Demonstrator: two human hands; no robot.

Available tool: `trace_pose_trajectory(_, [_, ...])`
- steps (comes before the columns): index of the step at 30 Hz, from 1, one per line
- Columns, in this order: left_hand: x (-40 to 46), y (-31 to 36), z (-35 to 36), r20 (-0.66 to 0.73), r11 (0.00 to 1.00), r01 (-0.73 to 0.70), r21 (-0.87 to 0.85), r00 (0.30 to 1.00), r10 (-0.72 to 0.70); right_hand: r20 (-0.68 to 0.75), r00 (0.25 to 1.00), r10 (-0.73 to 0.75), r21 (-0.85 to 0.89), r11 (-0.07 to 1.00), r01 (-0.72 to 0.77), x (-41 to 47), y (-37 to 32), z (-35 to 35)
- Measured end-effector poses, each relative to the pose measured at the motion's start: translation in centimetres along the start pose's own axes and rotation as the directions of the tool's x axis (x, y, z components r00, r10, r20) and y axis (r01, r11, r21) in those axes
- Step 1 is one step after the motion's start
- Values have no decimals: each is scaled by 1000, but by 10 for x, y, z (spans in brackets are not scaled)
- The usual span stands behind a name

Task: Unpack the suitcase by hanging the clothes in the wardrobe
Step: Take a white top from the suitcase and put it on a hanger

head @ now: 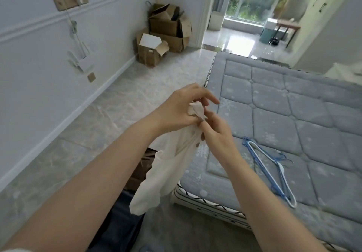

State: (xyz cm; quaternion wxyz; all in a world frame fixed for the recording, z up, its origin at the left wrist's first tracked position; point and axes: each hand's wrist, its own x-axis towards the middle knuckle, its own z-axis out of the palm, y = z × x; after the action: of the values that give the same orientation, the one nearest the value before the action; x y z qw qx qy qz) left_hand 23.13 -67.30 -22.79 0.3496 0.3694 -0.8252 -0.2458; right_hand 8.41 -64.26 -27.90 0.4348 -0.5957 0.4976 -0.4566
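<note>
At the frame's centre, the left hand (176,109) and right hand (217,134) both pinch the bunched top of a cream garment (166,173) — thin, limp, light, likely to slip. Better held by its shoulders, to slide onto the hangers (272,173) lying on the bed (293,105), lower right.

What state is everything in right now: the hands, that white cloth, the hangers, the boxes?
Left hand: grips the bunched top of the white garment.
Right hand: pinches the garment just below.
White garment: held up, hanging limp, not on a hanger.
Hangers: lying flat on the mattress, unused.
Mattress: bare, no sheet.
Cardboard boxes: stacked in the corner, flaps open.
Suitcase: on the floor, mostly hidden.
</note>
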Motion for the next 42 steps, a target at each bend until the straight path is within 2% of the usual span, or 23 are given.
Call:
trace_pose_trajectory(3, [18, 17, 28, 55, 999, -44, -14, 997, 45, -24, 1000, -16, -96, 995, 13, -7, 3, -35])
trace_pose_trajectory(6, [37, 36, 65, 81, 996, -82, -27, 993, 84, -84, 996, 26, -182, 982, -41, -17, 8, -73])
trace_pose_trajectory(10, [59, 58, 111, 78, 991, -124, -50, 989, 127, -153, 988, 14, -196, 980, -44, -29, 14, -119])
trace_pose_trajectory(12, [64, 69, 133, 31, 988, -102, -112, 994, 106, -219, 976, 13, -187, 981, -55, -37, 16, -147])
trace_pose_trajectory(13, [64, 70, 144, -1, 988, -54, -143, 998, 55, -259, 966, 10, -167, 984, -55, -40, 17, -160])
trace_pose_trajectory(15, [61, 65, 173, -2, 964, 153, -216, 988, -157, -338, 941, 5, -114, 992, -46, -49, 15, -188])
trace_pose_trajectory(17, [55, 61, 207, 156, 868, 401, -291, 916, -371, -395, 919, -8, -88, 996, -29, -58, 13, -214])
trace_pose_trajectory(19, [50, 64, 244, 344, 771, 547, -326, 828, -442, -439, 898, -36, -64, 998, 9, -66, 9, -234])
trace_pose_trajectory(20, [50, 70, 266, 388, 742, 584, -329, 800, -458, -460, 886, -50, -53, 998, 29, -71, 6, -245])
trace_pose_trajectory(22, [51, 78, 300, 383, 703, 635, -320, 765, -517, -487, 870, -70, -21, 997, 69, -80, 1, -262])
trace_pose_trajectory(24, [55, 81, 328, 367, 736, 640, -222, 754, -545, -523, 848, -81, 33, 993, 115, -90, -3, -281])
trace_pose_trajectory(26, [62, 76, 345, 418, 821, 568, 60, 732, -538, -574, 814, -94, 77, 983, 168, -98, -6, -307])
trace_pose_trajectory(28, [71, 65, 345, 441, 791, 559, 251, 661, -607, -648, 758, -76, 130, 969, 208, -101, -3, -335])
trace_pose_trajectory(29, [78, 62, 342, 410, 752, 607, 257, 636, -653, -704, 708, -55, 144, 965, 218, -103, 1, -353])
trace_pose_trajectory(31, [98, 56, 323, 292, 667, 732, 136, 614, -734, -792, 611, -13, 156, 962, 223, -107, 14, -381])
trace_pose_trajectory(34, [132, 55, 294, 134, 598, 784, -166, 619, -774, -851, 525, 25, 125, 980, 157, -115, 39, -401])
trace_pose_trajectory(36, [147, 58, 279, 163, 520, 737, -432, 631, -759, -871, 489, 42, 76, 996, 49, -119, 59, -404])
trace_pose_trajectory(38, [159, 64, 272, 177, 429, 629, -648, 673, -719, -889, 456, 38, 25, 999, -34, -120, 79, -404])
trace_pose_trajectory(40, [167, 67, 270, 156, 386, 563, -731, 689, -708, -887, 460, 35, -26, 992, -125, -118, 93, -403])
trace_pose_trajectory(42, [176, 64, 272, 149, 350, 540, -765, 678, -720, -847, 526, 80, -29, 980, -196, -115, 102, -401])
